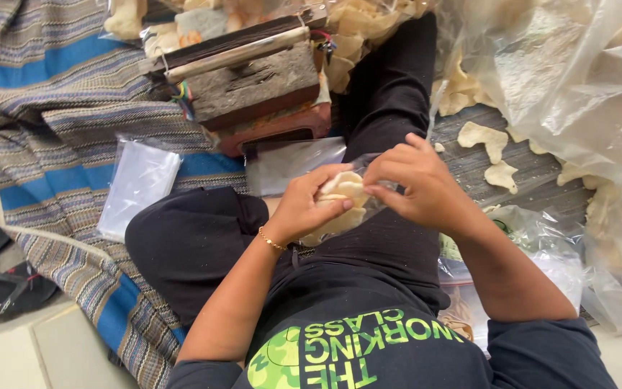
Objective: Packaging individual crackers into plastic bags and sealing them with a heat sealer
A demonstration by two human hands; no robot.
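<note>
Left hand (304,205) cups pale crackers (341,198) in clear small bag (368,209) over lap; right hand (415,184) pinches bag mouth; risk: brittle crackers crack under squeeze; thin film slips, contents spill onto striped mat (52,108).

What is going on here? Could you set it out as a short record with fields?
Setting: person seated on a striped blue and grey woven mat
Left hand: cups a small clear plastic bag of pale round crackers
Right hand: fingertips pinch the bag's top edge
Nearby: loose pale crackers on the floor; large clear plastic sack; flat empty clear bags; worn wooden block device
</note>
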